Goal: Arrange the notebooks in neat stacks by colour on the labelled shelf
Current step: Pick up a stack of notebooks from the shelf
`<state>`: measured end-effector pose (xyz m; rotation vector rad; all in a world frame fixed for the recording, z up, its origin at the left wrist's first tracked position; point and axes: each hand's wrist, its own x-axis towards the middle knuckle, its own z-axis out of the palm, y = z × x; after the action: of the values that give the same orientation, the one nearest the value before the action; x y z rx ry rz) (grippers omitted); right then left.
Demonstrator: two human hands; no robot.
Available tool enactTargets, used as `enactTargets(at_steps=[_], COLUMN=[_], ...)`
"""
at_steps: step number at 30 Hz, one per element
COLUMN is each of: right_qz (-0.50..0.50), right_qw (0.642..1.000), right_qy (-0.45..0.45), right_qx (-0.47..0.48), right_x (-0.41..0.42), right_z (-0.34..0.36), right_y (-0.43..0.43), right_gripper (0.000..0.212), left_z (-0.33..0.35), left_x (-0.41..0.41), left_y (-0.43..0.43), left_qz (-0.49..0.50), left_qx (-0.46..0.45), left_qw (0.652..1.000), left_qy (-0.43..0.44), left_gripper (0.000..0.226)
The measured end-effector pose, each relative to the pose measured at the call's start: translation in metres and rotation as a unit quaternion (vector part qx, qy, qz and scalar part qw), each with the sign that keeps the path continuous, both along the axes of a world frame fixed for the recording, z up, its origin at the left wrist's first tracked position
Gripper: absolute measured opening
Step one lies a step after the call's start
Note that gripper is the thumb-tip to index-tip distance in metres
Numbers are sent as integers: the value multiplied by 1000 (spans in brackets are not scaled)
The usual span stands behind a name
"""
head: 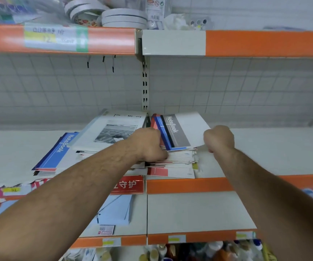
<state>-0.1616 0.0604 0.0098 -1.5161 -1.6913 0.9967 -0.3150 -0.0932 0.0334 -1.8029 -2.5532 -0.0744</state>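
Note:
A loose pile of notebooks (178, 159) lies on the middle shelf (264, 151), with red and white covers fanned out below. On top, a few tilted notebooks (176, 129) show grey, blue and red bands. My left hand (148, 144) grips their left edge with curled fingers. My right hand (218, 138) grips their right edge. To the left, a white notebook with a black-and-white photo (110, 129) leans on a blue notebook (56, 153).
The shelf above (246, 43) carries tape rolls (123, 17) and a price label (56, 37). A red sign (129, 185) hangs on the middle shelf's front edge. Pale blue notebooks (114, 211) lie on the lower shelf, and bottles (163, 251) stand below.

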Motion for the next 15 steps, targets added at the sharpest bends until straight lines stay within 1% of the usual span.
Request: enactTargets(at_steps=[3,6,8,9,11,12,14,15], right_qz=[-17,-13,-9,1,25,29,16,0], right_qw=[997,995,992,990,986,984,983,982], right_qy=[66,88,109,121,137,143,154,162], right_qx=[-43,-56,-58,-66,-95,-105,-100,-92], right_x=[5,8,8,8,8,8,9,10], right_z=[-5,-10,-10,-9,-9,-8,-5,-4], right_y=[3,0,-3,-5,-7,-9,-11,-11], right_gripper=[12,13,8,6,10,8,4,6], left_z=[0,-1,0,0,-1,-1,0,2], left_x=[-2,-3,-2,-2,0,1,2,4], left_y=[0,1,0,0,-1,-1,-2,-2], left_qz=[-7,-15,-18,-19,-23,-26,-27,-25], left_qx=[-17,-22,-22,-22,-20,-19,-20,-21], left_qw=[1000,1000,1000,1000,999,999,999,999], left_qy=[-2,0,4,5,10,13,8,0], left_gripper=[44,46,44,44,43,42,38,36])
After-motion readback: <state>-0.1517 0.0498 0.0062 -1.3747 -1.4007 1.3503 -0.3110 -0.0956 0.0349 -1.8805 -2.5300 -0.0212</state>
